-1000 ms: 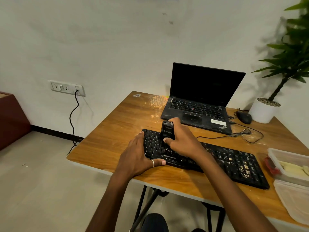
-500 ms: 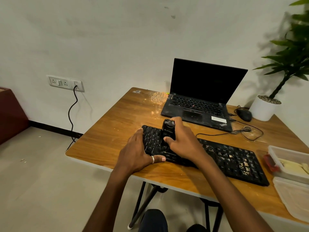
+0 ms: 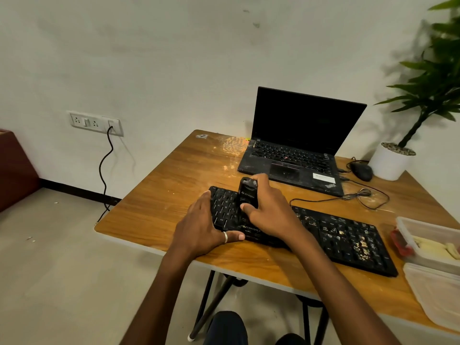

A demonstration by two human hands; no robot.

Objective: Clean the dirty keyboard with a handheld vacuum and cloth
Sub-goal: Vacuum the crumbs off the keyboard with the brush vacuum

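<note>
Handheld vacuum: gripped in right hand, unmoved at left end of keyboard; left hand flat, fingers straight, steadying that end. Crumbs at right end remain, so vacuuming has barely advanced

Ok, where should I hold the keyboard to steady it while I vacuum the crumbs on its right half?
Take the keyboard by its left short end, from the left, where the left hand rests. It lies flat, so only edges offer purchase, and that end is away from the crumbs the vacuum in the right hand must reach.
</note>
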